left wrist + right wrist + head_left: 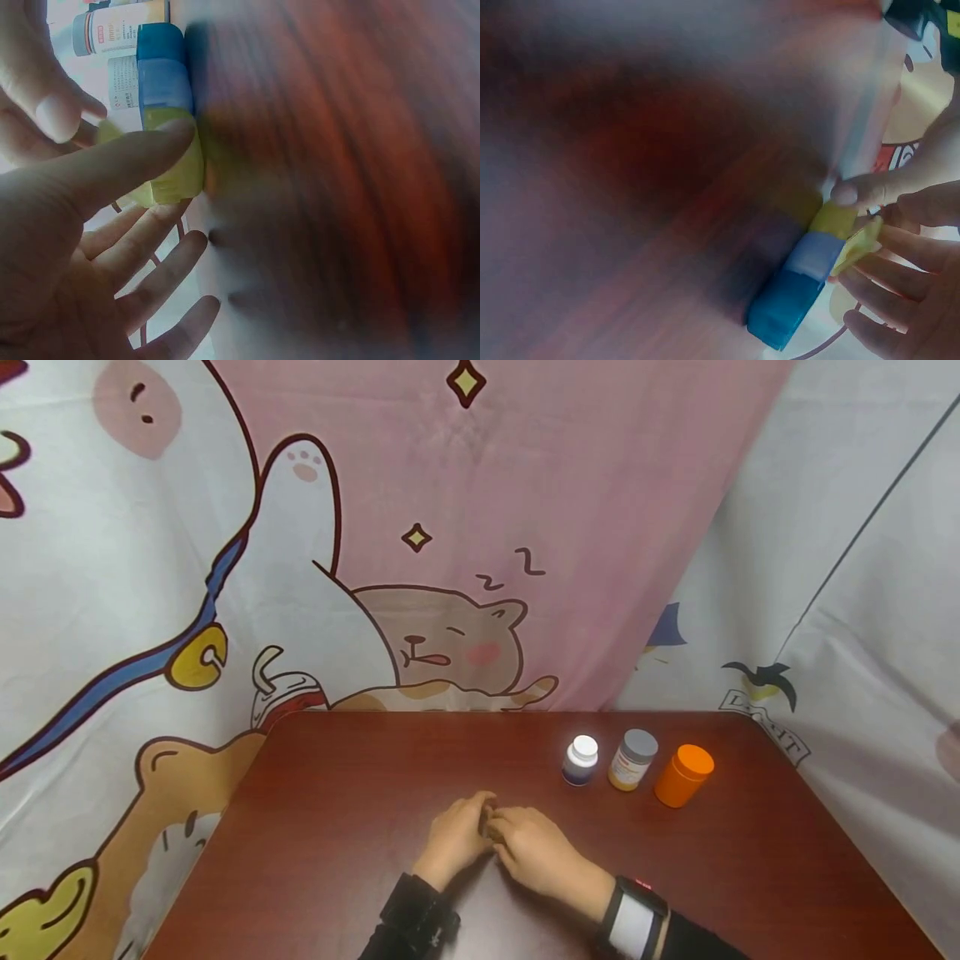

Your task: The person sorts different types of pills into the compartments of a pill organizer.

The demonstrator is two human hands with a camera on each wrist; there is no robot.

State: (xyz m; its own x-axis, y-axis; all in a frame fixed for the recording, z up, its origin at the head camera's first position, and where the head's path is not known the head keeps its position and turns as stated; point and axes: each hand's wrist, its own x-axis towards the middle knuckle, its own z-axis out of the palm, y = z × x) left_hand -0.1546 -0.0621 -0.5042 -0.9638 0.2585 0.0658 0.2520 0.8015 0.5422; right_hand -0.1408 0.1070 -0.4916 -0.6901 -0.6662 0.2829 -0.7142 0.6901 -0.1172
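Observation:
A small pill organizer with yellow, blue and teal compartments stands between the hands, its yellow lid (859, 244) raised. In the left wrist view its blue compartment (166, 82) shows clearly; the hands mostly hide it in the head view. My left hand (457, 833) grips the yellow end, thumb across the near side and fingers spread behind. From the other side my right hand (543, 852) meets it, thumb and forefinger pinching at the raised lid. What lies inside the yellow compartment is hidden.
Toward the back right of the brown table (337, 777) stand a white-capped bottle (581, 760), a grey-capped bottle (633, 760) and an orange bottle (684, 775). A cartoon-printed curtain (570, 485) hangs behind the table.

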